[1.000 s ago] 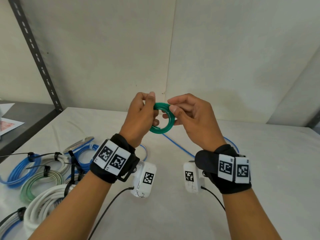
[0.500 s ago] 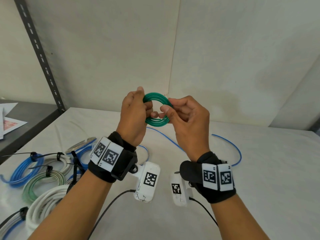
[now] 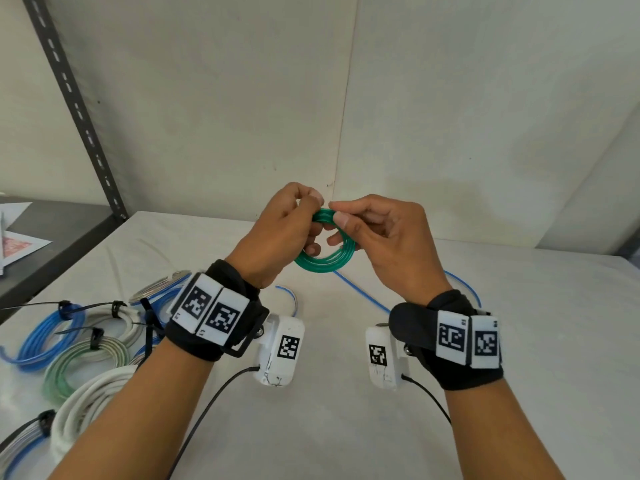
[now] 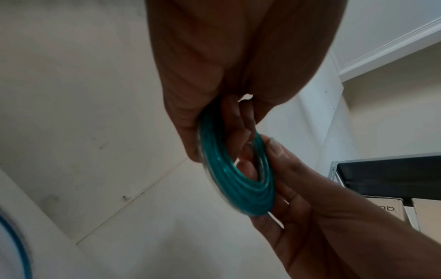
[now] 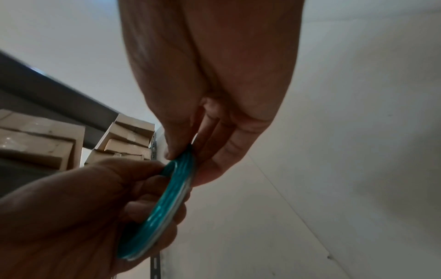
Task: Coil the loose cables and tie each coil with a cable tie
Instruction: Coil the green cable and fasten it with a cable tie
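Observation:
A small coil of green cable (image 3: 325, 259) hangs in the air above the white table (image 3: 346, 410), held between both hands. My left hand (image 3: 287, 230) grips its left side, fingers curled through the ring. My right hand (image 3: 374, 233) pinches the coil's upper right part between thumb and fingers. The left wrist view shows the green coil (image 4: 236, 181) edge-on with fingers of both hands on it. In the right wrist view the green coil (image 5: 164, 203) is pinched near its top. No cable tie is visible on this coil.
Several tied coils, blue (image 3: 45, 337), green-white (image 3: 83, 365) and white (image 3: 86, 410), lie at the table's left with black ties. A loose blue cable (image 3: 363, 292) lies on the table behind my wrists. A dark shelf post (image 3: 76, 105) rises at left.
Both hands have turned the green coil and lowered it slightly; the right hand has shifted its pinch to the coil's upper part. The coil now tilts flatter.

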The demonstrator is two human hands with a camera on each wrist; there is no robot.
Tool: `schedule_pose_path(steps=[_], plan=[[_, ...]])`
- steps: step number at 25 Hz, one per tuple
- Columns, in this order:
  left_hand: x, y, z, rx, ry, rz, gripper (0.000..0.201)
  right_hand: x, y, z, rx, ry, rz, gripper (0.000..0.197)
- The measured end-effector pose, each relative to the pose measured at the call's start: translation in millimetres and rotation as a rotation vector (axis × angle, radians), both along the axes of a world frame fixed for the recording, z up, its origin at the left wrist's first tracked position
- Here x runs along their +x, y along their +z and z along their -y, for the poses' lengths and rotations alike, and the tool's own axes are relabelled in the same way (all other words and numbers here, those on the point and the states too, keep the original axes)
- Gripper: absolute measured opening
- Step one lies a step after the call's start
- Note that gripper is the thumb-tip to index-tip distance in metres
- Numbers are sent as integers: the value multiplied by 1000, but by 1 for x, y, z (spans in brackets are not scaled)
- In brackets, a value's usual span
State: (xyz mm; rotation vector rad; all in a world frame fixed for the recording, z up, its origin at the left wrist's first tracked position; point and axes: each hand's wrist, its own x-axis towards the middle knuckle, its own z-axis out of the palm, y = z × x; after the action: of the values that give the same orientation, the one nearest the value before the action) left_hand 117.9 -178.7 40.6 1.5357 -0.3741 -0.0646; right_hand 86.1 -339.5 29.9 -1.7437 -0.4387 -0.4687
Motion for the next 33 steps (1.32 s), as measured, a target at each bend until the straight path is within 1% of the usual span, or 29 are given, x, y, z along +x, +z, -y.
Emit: schedule_pose_path(steps=[2, 4, 5, 7, 9, 10, 12, 13, 16, 18, 20, 23, 26, 30, 33], plan=[[1, 2, -1, -52, 45, 20, 17, -1, -1, -6, 50, -36, 7, 10], [0, 2, -1, -96, 87, 41, 16, -1, -3, -14, 116, -117, 63, 3], [1, 2, -1, -115, 105, 50, 15, -1, -4, -18, 136, -151, 91, 3], [2, 2, -1, -167, 134, 49, 15, 0, -6, -21, 108, -172, 97, 6], [4, 3, -3, -235, 141, 16, 16, 0, -6, -21, 31, -155, 53, 18], [4, 5, -4, -268, 132, -6, 15, 0, -6, -20, 16, -148, 40, 22], [4, 6, -4, -296, 88, -34, 15, 1, -5, -15, 28, -143, 36, 24], [4, 7, -5, -269, 68, -31, 16, 1, -4, -12, 38, -132, 31, 24], [6, 5, -5, -73, 0, -15, 27, -1, -2, 0, -5, -88, -5, 24], [6, 3, -4, -19, -51, -40, 23, -1, -2, 5, -59, -57, -43, 23], [6, 0, -1, -48, -60, -69, 22, 0, -2, 7, -69, -30, -70, 22], [6, -2, 5, -103, -37, -119, 27, -2, -3, 5, -36, -19, -112, 23], [1, -10, 17, -77, -47, -149, 29, -10, -5, 15, -19, -21, -201, 23], [-14, -25, 50, -111, -113, -207, 28, -32, 1, 48, -136, -58, -313, 23], [-37, -34, 90, -109, -192, -252, 31, -63, 2, 85, -144, -115, -391, 13]])
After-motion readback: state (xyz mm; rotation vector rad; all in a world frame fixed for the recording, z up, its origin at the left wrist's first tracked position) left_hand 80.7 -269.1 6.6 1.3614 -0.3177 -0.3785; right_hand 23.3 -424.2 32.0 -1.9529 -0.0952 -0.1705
